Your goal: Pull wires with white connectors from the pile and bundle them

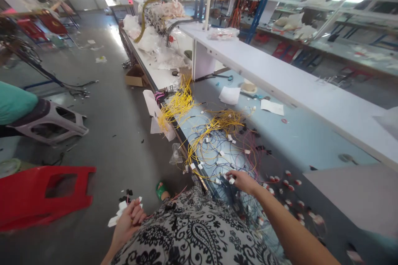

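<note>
My left hand (pixel 133 214) is closed around a bunch of wires with white tags and black connectors (pixel 122 207) at their ends, held low beside my lap. On the table's near edge, my right hand (pixel 241 181) has its fingers pinched at a small white connector (pixel 231 180) among tangled dark blue wires (pixel 228 161). Yellow wires (pixel 199 143) with white connectors spread just beyond it. A larger bundle of yellow wires (pixel 178 107) hangs partly over the table edge further off. To the right of my right arm lie several red and white connectors (pixel 287 182).
A white raised shelf (pixel 267 70) runs along the table. Paper slips (pixel 230 95) and a tape roll (pixel 248 87) lie beneath it. At left stand a red stool (pixel 46 194) and a grey stool (pixel 56 124) with a person seated. A cardboard box (pixel 135 76) sits on the floor.
</note>
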`<action>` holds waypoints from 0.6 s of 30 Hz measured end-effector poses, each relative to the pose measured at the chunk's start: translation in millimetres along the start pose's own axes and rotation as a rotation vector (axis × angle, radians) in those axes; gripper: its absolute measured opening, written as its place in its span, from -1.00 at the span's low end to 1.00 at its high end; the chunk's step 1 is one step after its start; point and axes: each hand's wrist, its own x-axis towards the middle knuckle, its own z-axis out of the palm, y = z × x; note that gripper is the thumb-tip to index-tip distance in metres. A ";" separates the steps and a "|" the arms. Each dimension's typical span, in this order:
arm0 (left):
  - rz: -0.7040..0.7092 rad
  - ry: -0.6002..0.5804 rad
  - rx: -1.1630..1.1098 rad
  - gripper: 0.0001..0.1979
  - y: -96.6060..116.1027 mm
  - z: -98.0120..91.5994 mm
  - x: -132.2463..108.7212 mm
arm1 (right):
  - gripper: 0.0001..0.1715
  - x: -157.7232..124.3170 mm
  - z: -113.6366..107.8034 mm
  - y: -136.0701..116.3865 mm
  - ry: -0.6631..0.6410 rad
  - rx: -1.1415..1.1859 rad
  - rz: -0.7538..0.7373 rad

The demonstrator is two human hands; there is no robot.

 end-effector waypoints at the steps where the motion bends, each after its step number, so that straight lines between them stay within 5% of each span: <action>1: -0.005 -0.008 0.007 -0.76 1.2 -0.6 0.8 | -0.52 -1.2 -3.4 2.6 -0.006 0.007 0.020; 6: -0.025 -0.023 0.024 -0.74 5.2 -1.3 3.8 | -0.58 0.6 -10.8 3.9 0.005 -0.018 0.138; 14: -0.029 -0.022 0.036 -0.79 10.6 -7.3 1.9 | -0.64 14.0 18.7 -40.1 0.041 -0.310 0.201; 18: -0.010 -0.030 0.009 -0.77 11.8 -16.5 -0.8 | -0.70 3.9 10.5 -43.8 0.038 -0.379 0.182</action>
